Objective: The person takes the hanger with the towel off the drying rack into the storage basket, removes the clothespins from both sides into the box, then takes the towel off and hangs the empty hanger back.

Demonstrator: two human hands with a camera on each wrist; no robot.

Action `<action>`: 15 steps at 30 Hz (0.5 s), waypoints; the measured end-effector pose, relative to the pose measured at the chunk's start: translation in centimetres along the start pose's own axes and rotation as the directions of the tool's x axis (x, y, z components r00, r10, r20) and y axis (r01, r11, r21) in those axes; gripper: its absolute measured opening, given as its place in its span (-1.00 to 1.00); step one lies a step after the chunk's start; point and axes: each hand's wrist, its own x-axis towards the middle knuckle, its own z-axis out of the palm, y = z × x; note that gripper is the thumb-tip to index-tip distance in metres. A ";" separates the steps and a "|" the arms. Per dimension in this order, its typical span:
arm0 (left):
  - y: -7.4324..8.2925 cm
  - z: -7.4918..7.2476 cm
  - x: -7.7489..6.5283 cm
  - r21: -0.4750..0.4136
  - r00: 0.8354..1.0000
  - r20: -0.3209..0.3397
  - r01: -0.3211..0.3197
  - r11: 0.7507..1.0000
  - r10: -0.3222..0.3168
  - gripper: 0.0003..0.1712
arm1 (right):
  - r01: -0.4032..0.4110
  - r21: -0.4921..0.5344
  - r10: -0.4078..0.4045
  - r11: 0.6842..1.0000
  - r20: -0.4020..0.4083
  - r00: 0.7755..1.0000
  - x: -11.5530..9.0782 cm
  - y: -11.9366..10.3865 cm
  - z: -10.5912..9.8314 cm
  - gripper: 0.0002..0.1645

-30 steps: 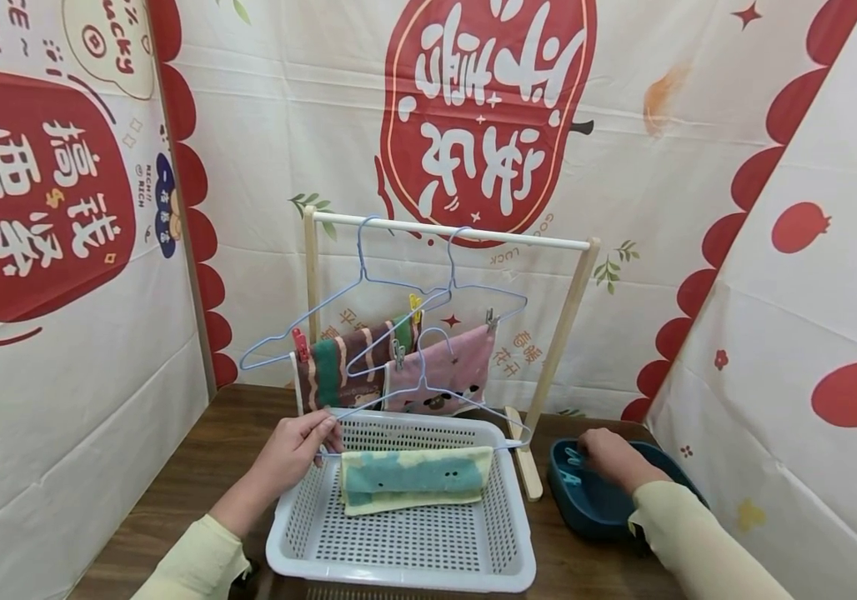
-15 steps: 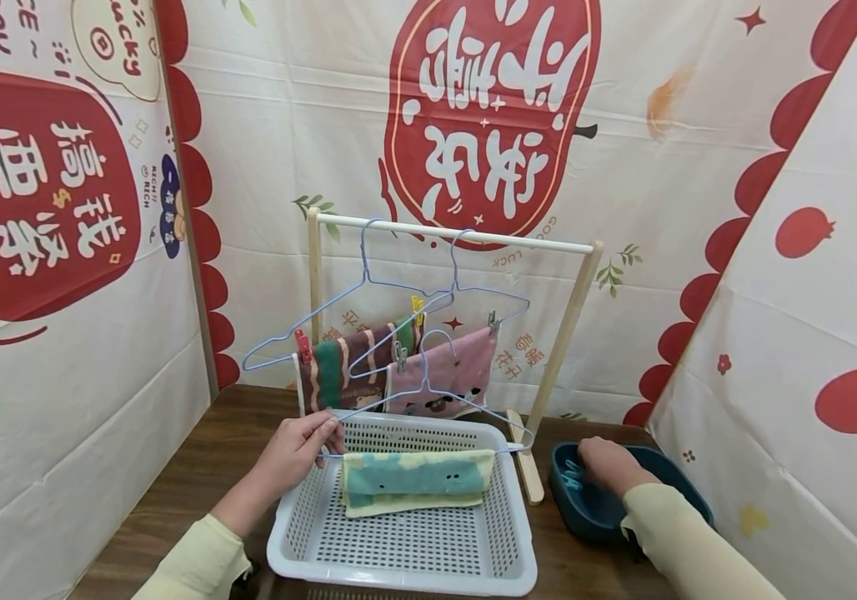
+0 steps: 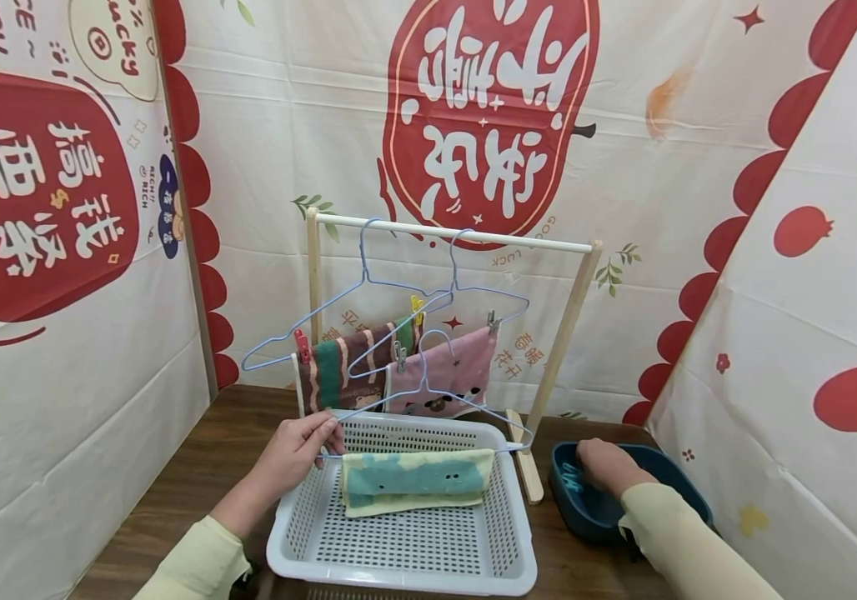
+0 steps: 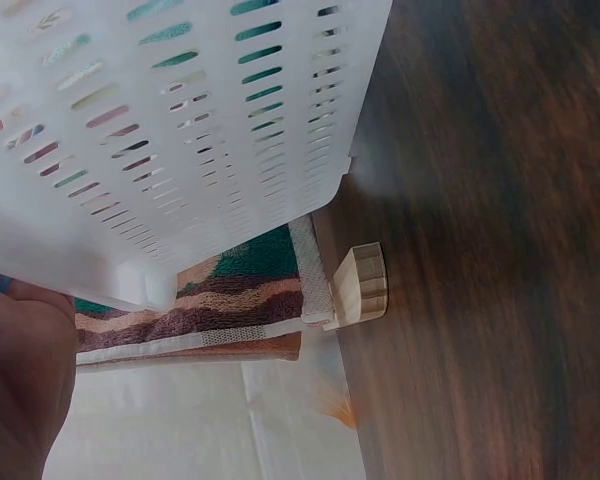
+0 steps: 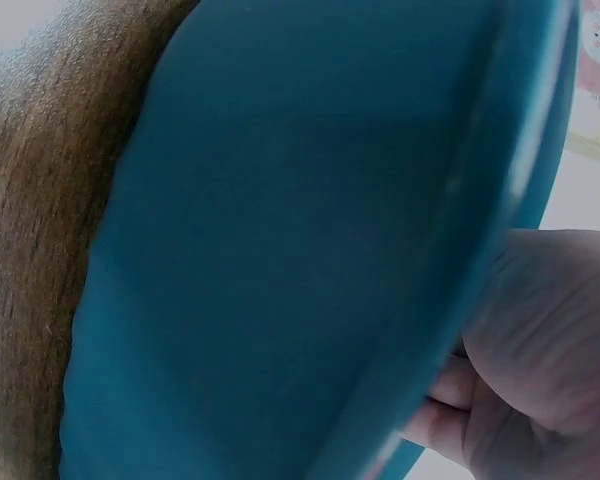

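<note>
My left hand [image 3: 299, 448] pinches the left corner of a blue wire clothes hanger [image 3: 423, 387] above a white perforated basket [image 3: 278, 542]. Over the hanger's bottom bar is folded a small yellow and teal towel [image 3: 417, 479]. My right hand [image 3: 608, 465] reaches into a dark teal tray [image 3: 593, 525] to the right; in the head view its fingertips are hidden, so their grip is unclear. Light-blue clothespins [image 3: 571, 478] lie beside it. The right wrist view shows the tray's outer wall [image 5: 280, 230] hiding most of the fingers.
A wooden rack with a white rod [image 3: 443, 231] stands behind the basket. Two more blue hangers on it carry a brown striped towel [image 3: 342, 367] and a pink towel [image 3: 447, 371] by clothespins. The rack's right foot [image 3: 524, 467] lies between basket and tray.
My right hand has shifted slightly lower within the teal tray, and fewer clothespins show beside it. My left hand and the hanger stay almost still.
</note>
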 end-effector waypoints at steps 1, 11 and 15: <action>0.0 0.0 0.0 -0.001 1.000 0.000 0.003 1.000 -0.003 -0.70 | -0.002 0.003 0.002 1.000 0.003 1.000 -0.1 -0.1 -0.1 -0.84; 0.3 0.0 -0.1 -0.002 1.000 -0.006 0.023 1.000 -0.023 -0.71 | -0.037 0.033 0.037 0.999 0.015 0.999 -0.2 -0.2 -0.3 -0.87; 0.5 0.0 -0.2 -0.003 0.999 -0.001 0.032 0.999 -0.032 -0.71 | -0.054 0.057 0.054 0.997 0.008 0.999 -0.2 0.0 -0.3 -0.86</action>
